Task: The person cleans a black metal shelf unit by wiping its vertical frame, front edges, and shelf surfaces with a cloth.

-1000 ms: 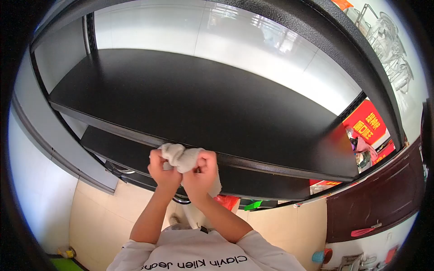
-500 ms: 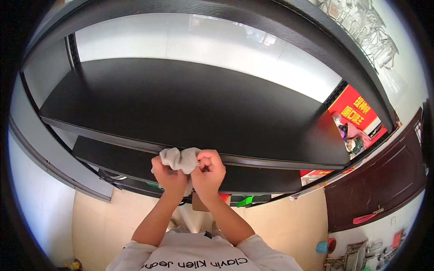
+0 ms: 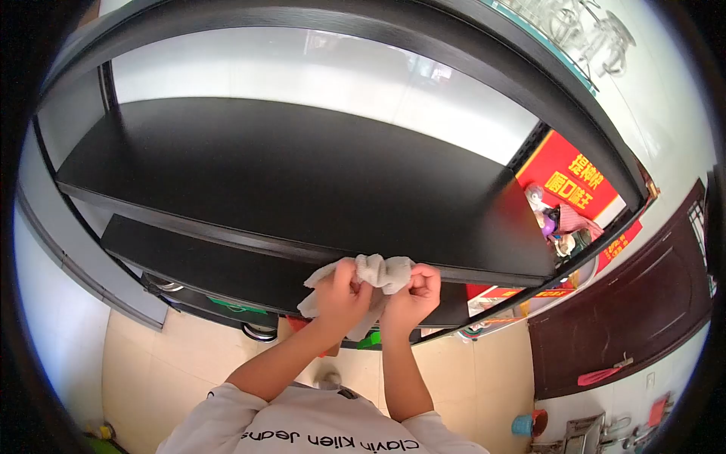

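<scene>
A crumpled pale grey cloth (image 3: 386, 274) is held at the front edge of a black shelf (image 3: 295, 181). My left hand (image 3: 342, 299) grips the cloth from the left, and part of it hangs out past that hand's left side. On the cloth's right side, the curled fingers of my right hand (image 3: 412, 303) pinch it. Both hands are close together, just in front of the shelf's edge. Whether the cloth touches the edge I cannot tell.
A lower black shelf (image 3: 204, 257) runs beneath. To the right are a red box with yellow lettering (image 3: 572, 178) and assorted small items. Glassware (image 3: 605, 41) stands at upper right. A dark brown door (image 3: 612, 318) holds a pink cloth (image 3: 597, 375). Tiled floor (image 3: 181, 356) lies below.
Both hands and the cloth have moved right along the shelf's front edge. More of the cloth now shows at the left hand's outer side. The camera view has shifted slightly.
</scene>
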Demonstrator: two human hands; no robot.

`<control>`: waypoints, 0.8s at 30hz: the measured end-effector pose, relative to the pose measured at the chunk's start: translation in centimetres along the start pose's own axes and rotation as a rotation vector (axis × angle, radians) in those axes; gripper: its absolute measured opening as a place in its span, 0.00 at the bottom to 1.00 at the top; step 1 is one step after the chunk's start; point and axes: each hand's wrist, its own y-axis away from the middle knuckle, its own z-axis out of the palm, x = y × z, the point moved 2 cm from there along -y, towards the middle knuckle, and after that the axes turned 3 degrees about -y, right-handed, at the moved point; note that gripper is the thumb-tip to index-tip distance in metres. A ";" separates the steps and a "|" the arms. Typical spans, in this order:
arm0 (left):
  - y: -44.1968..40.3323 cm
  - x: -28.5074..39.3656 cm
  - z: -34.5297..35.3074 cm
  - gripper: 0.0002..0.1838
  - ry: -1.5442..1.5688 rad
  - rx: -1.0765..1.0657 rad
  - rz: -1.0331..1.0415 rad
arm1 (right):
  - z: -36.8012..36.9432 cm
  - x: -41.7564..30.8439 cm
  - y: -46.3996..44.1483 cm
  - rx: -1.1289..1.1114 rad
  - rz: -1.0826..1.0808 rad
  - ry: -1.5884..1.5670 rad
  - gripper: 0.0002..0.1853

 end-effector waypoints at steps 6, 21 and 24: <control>0.6 2.7 4.5 0.10 -0.045 -0.040 0.134 | -5.2 -0.5 -3.1 0.056 0.083 -0.087 0.10; -0.9 -4.0 -4.4 0.13 -0.190 0.144 0.165 | 4.6 0.5 2.8 -0.295 0.189 -0.073 0.14; -2.5 -5.3 -7.9 0.14 -0.211 0.243 0.173 | 8.3 0.8 4.7 -0.389 0.180 -0.065 0.15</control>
